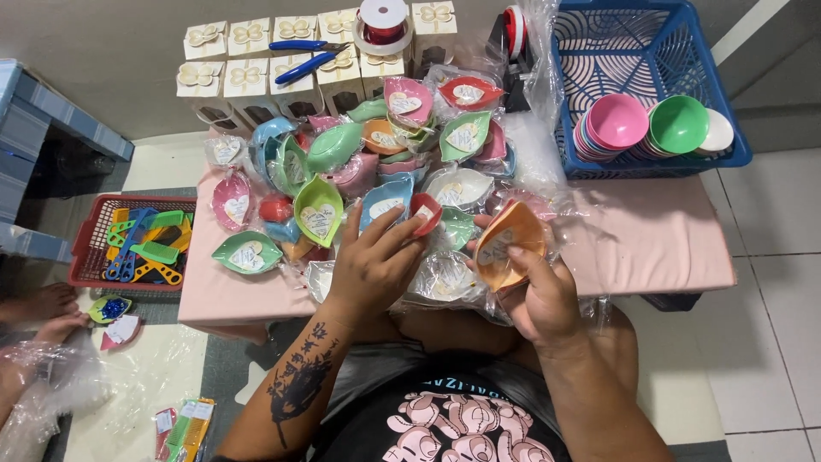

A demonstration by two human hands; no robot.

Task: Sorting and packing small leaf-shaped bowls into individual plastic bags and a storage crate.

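While the person sits low at 6 o'clock with knees tucked under a small pink table (650,244), both hands are busy right at its near edge. The right hand (540,295) has its fingers closed around an orange leaf-shaped dish (506,241), which sits inside crinkly clear wrap and has a pale heart-shaped tag in it; it's held tilted, just above the table edge at about 1 o'clock from the person's chest. The left hand (374,261) rests palm-down on the heap, fingers spread fairly wide, fingertips touching a small red piece (426,211) and a blue wrapped dish (385,198). It isn't really gripping anything as far as I can tell.

Past the hands, the middle of the table is a big pile of wrapped leaf dishes (359,162) in green, pink, blue, white and red, most with heart tags. At 10 o'clock, off the table's left side, a red basket (96,224) holds colourful plastic combs (150,248). Someone else's bare foot (38,301) and hand show at 9 o'clock on the floor.

Further out at 12 o'clock there's a row of small white gift boxes (248,77) with bows, blue-handled pliers (304,62) lying across them, and a spool of red ribbon (383,24). At 2 o'clock a blue crate (599,43) holds stacked pink and green bowls (650,127).
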